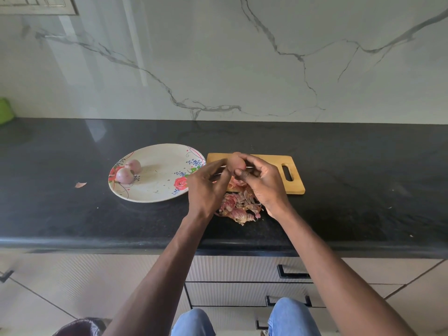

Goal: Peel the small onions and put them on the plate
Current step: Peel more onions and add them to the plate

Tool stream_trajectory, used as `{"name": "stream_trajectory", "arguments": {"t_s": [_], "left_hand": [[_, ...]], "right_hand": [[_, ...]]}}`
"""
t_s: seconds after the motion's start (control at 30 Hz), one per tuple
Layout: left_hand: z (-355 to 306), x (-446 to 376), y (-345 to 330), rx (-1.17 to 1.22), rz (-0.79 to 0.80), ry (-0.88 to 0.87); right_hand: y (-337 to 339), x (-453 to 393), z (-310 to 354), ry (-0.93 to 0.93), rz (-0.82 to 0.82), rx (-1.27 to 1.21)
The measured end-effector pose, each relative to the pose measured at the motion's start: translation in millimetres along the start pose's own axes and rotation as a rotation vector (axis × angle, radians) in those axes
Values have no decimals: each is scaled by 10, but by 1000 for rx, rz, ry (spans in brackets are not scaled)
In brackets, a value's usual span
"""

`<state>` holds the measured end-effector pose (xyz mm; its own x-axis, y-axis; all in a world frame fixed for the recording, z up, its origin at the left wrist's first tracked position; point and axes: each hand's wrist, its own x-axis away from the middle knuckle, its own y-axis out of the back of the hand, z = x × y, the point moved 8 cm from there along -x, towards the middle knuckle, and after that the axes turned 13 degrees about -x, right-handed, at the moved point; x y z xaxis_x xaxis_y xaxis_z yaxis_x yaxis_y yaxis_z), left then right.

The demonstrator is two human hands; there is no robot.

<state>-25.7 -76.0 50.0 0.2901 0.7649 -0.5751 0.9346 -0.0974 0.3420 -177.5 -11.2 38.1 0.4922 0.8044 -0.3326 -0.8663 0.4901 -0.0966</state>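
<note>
Above the cutting board [271, 184], the onion [236, 162] sits between both hands' fingertips.

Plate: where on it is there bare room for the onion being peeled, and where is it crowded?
The plate is bare across its middle and right, up to the rose print. Its left edge holds two peeled onions. The left hand overlaps its right rim.

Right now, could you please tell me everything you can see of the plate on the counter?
The plate is round and shallow, off-white, printed with red roses, small blue flower sprigs and thin pink curving lines; its material cannot be told. It lies flat on the black counter, just left of the wooden cutting board. Two peeled small onions rest side by side near its left rim. The left hand hovers at its right edge; contact is unclear.
</note>
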Motion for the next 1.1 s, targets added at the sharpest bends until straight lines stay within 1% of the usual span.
{"name": "stream_trajectory", "arguments": {"t_s": [0.13, 0.23, 0.4, 0.6, 0.77, 0.97, 1.1], "left_hand": [[-20, 8, -29, -24, 59, -73], [-43, 32, -71, -62, 87, -118], [-88, 54, -111, -121, 120, -167], [-94, 75, -154, -210, 114, -187], [-138, 91, -208, -296, 101, -197], [-108, 83, -190, -300, 102, -165], [-65, 36, -123, -315, 55, -95]], "right_hand": [[35, 108, 24, -5, -52, -17], [99, 213, -6, -20, -120, -25], [142, 320, -14, 21, -213, 50], [116, 314, 4, 50, -211, 148], [110, 318, 8, 48, -213, 153], [134, 318, -38, 14, -228, 103], [142, 348, -20, -15, -218, -97]]}}
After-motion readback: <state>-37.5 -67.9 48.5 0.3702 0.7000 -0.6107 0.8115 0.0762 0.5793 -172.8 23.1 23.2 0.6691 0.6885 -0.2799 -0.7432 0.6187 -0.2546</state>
